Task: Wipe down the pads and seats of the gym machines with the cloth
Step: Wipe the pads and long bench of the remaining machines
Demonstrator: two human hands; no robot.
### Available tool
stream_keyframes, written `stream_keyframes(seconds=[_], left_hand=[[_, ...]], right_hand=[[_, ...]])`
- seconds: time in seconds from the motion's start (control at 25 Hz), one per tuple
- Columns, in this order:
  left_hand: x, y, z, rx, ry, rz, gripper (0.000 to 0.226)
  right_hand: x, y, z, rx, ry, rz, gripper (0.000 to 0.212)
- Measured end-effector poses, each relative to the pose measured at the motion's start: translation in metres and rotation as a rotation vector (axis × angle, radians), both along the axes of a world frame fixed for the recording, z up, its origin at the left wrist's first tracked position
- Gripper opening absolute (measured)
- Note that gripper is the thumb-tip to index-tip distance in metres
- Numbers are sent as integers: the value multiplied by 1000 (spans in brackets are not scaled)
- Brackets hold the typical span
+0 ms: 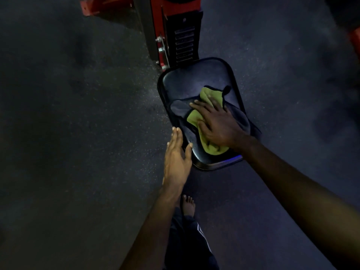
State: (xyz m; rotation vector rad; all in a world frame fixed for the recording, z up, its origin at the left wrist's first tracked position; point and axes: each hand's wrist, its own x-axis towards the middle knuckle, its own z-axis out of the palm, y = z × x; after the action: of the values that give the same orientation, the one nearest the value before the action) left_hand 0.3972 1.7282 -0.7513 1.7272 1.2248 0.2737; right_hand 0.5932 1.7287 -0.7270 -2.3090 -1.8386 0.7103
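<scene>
- Cloth of soft yellow-green and dark fabric (195, 118) lies bunched on the right and near half of the black padded vinyl seat (187, 78), with one dark corner trailing over the seat's right edge.
- The person's right hand (216, 123) lies flat on top of the cloth, fingers spread and nearly straight. It presses the cloth down rather than clutching it.
- The left hand (176, 158) is at the seat's near-left edge with fingers straight and together. The thumb touches the rim and the hand holds nothing. It seems to be steadying the seat.
- The cloth looks light, limp and quick to fold on itself, so a broad palm over its middle should drag it better than a pinch at a corner.
- The seat looks smooth, slightly glossy and firm with some give. The cloth should slide easily across it, and loose folds may slip out from under the fingers.
- The far-left part of the seat lies bare beyond the cloth.
- The red metal machine frame (155, 16) rises at the far end, above the dark speckled rubber floor (78, 114).
</scene>
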Motion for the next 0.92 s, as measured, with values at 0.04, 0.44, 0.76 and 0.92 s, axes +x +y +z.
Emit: stream_keyframes(seconds=[0.04,0.44,0.76,0.92], left_hand=[[0,2,0,-1,9,-1,62],[0,8,0,21,26,9,63],[7,2,4,24,50,77,59],[16,-2,10,35,71,151,54]], right_hand=[[2,5,-1,14,12,9,56],[-5,83,-5,-63,-21,278,52],[-24,128,-14,-65,-107,358,52],[-3,128,-9,-23,-17,298,53]])
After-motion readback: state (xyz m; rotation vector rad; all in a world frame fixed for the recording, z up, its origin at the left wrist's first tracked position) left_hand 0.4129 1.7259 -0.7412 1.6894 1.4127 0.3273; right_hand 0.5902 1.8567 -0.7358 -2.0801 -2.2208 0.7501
